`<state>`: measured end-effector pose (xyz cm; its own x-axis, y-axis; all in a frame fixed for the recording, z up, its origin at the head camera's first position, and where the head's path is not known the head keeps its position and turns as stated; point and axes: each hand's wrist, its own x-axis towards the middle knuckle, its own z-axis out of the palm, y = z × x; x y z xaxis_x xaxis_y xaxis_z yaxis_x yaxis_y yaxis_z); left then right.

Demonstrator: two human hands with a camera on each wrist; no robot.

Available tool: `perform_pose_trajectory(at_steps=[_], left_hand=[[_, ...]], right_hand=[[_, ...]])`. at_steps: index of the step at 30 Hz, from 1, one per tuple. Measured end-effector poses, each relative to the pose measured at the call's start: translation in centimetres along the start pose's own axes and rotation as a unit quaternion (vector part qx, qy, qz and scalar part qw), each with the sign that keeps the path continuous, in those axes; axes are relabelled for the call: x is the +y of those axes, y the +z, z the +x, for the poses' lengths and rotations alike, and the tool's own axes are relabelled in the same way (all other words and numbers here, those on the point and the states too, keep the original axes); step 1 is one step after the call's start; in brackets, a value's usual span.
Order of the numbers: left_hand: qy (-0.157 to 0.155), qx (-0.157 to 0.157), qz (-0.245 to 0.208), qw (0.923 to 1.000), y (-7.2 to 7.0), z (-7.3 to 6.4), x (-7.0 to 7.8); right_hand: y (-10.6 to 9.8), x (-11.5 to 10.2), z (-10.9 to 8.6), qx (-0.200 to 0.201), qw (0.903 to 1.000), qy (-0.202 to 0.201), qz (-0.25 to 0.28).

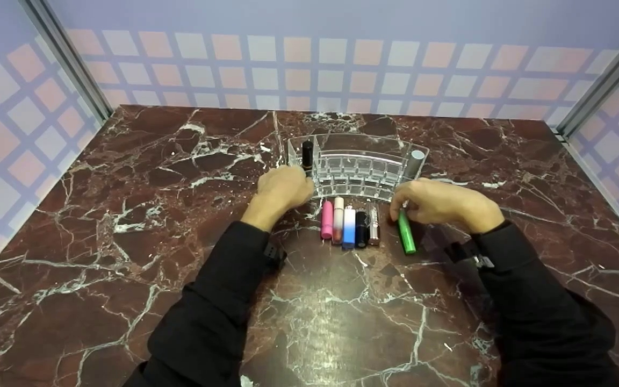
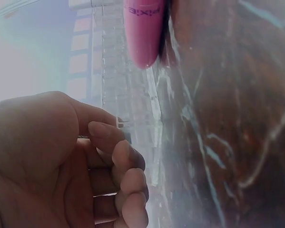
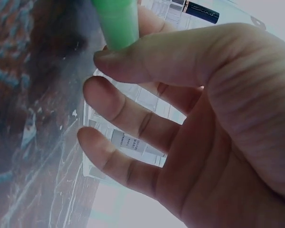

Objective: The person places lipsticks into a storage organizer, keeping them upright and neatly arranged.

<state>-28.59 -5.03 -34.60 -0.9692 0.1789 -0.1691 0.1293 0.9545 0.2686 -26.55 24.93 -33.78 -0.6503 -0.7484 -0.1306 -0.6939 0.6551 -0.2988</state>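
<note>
A clear tiered cosmetics organizer (image 1: 360, 161) stands on the marbled tabletop. At its front left corner, my left hand (image 1: 283, 188) has curled fingers and grips the edge; the left wrist view shows the fingertips (image 2: 133, 183) beside the clear plastic. My right hand (image 1: 436, 203), by the front right corner, pinches one end of a green cosmetic tube (image 1: 407, 236) between thumb and index finger. The other fingers (image 3: 97, 142) are spread loosely below it. A black tube (image 1: 307, 155) stands in the organizer's left compartment, a silver-grey tube (image 1: 413, 163) in the right.
In front of the organizer lies a row of tubes: pink (image 1: 326, 220), pale peach (image 1: 338, 220), white-and-blue (image 1: 348, 228), black (image 1: 361, 230) and metallic (image 1: 374, 226). Patterned panels (image 1: 342, 70) stand along the back and sides of the table (image 1: 100, 242).
</note>
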Motion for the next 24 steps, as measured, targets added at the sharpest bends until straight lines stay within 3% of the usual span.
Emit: perform_pose_trajectory(at_steps=[6,13,16,20,24], left_hand=[[0.004,-0.004,0.036,0.9993,-0.7,-0.8,1.5],[0.073,0.008,0.004,0.9973,-1.2,-2.1,2.9],[0.118,-0.03,-0.028,0.9922,-1.2,-2.3,3.0],[0.176,-0.111,-0.067,0.9758,-1.1,-2.6,3.3],[0.208,-0.137,-0.064,0.9664,-1.2,-3.0,3.9]], right_hand=[[-0.2,0.0,-0.1,0.016,0.9995,-0.024,0.014],[-0.4,-0.2,-0.2,0.031,0.9983,-0.025,0.044],[-0.4,-0.2,-0.1,0.042,0.9973,-0.032,0.051],[-0.4,-0.1,0.0,0.059,0.9962,-0.035,0.053],[-0.4,-0.1,0.1,0.077,0.9951,-0.035,0.05]])
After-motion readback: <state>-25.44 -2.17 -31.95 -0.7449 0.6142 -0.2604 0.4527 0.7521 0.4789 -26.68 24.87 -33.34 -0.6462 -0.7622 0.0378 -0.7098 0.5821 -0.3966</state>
